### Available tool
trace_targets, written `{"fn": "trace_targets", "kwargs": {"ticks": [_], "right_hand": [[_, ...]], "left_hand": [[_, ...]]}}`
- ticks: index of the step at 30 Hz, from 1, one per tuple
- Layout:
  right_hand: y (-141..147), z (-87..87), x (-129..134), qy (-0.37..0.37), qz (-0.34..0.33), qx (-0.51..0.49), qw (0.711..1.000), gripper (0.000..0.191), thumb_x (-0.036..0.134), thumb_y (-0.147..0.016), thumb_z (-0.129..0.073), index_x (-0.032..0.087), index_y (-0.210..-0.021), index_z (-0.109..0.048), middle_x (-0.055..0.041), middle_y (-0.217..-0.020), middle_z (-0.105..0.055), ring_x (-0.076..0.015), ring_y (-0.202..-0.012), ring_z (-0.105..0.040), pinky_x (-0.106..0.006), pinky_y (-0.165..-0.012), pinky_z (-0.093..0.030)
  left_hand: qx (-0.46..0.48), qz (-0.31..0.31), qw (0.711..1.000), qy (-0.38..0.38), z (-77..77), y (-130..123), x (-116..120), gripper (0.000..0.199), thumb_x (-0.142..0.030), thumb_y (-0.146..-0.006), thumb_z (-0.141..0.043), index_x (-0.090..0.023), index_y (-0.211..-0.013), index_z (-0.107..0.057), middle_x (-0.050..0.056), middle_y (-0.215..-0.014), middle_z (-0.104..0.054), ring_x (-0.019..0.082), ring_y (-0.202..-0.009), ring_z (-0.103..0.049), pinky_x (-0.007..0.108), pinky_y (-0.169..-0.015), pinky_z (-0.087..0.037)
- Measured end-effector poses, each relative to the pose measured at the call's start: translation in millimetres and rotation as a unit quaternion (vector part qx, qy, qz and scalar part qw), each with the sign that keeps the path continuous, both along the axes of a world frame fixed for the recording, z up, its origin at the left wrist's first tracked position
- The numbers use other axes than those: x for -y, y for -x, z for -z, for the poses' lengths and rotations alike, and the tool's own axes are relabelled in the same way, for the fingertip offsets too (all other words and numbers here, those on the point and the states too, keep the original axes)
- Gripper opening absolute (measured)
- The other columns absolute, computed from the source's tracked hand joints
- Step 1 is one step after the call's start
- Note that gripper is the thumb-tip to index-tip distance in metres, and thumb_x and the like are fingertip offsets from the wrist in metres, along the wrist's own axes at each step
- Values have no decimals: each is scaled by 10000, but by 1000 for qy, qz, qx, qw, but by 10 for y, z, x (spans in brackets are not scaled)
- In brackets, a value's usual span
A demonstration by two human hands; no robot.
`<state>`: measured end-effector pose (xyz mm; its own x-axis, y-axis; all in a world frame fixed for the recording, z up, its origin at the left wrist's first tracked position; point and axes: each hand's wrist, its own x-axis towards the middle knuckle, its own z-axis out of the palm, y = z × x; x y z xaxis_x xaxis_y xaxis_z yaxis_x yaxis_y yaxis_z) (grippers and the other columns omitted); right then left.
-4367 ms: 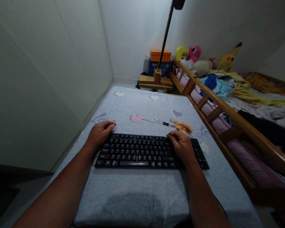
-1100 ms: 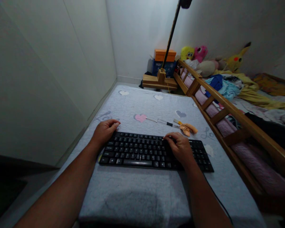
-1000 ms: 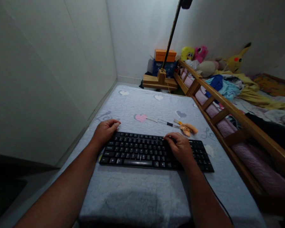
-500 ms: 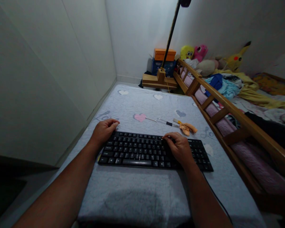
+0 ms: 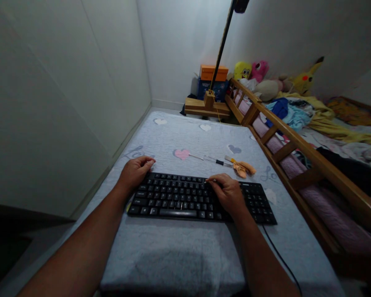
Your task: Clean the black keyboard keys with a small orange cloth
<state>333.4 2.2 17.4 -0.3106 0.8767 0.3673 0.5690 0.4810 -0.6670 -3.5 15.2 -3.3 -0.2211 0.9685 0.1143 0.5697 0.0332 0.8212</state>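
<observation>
Dim, cool light, apparently from above | wall (image 5: 173,41) beyond fingers (image 5: 216,178) brightest | broad soft shadow on cloth (image 5: 173,264), this side of fingers | gloss on spacebar (image 5: 178,213) | floor (image 5: 43,255) far left of fingers dark | edges stretched | keys' (image 5: 179,191) print blurred

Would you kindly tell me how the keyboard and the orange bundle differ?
The keyboard is black, while the bundle is orange. The keyboard is long and rectangular; the bundle is much smaller and crumpled. The keyboard lies in front, with the bundle beyond its far edge. Both lie on the heart-patterned cover.
</observation>
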Motion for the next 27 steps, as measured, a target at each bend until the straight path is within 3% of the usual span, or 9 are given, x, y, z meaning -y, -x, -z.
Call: {"fn": "trace_targets", "kwargs": {"ticks": [13, 27], "right_hand": [[-237, -65, -27, 6, 66, 8, 998, 152, 259, -882, -585, 229, -807, -714, -48, -835, -740, -228, -813, -674, -357, -790, -499], [-277, -85, -15, 7, 83, 20, 996, 150, 272, -869, -590, 225, -791, -710, -41, -801, -724, -227, -789, -660, -355, -775, -475]], "left_hand": [[2, -1, 1000, 0, -3, -6, 6, 371, -493, -777, -575, -185, -891, -749, 31, -771, -731, 224, -725, -650, 330, -729, -503], [4, -7, 1000, 8, -26, -21, 11, 385, -506, -775, -573, -186, -898, -747, 32, -792, -741, 229, -745, -658, 323, -719, -502]]}}
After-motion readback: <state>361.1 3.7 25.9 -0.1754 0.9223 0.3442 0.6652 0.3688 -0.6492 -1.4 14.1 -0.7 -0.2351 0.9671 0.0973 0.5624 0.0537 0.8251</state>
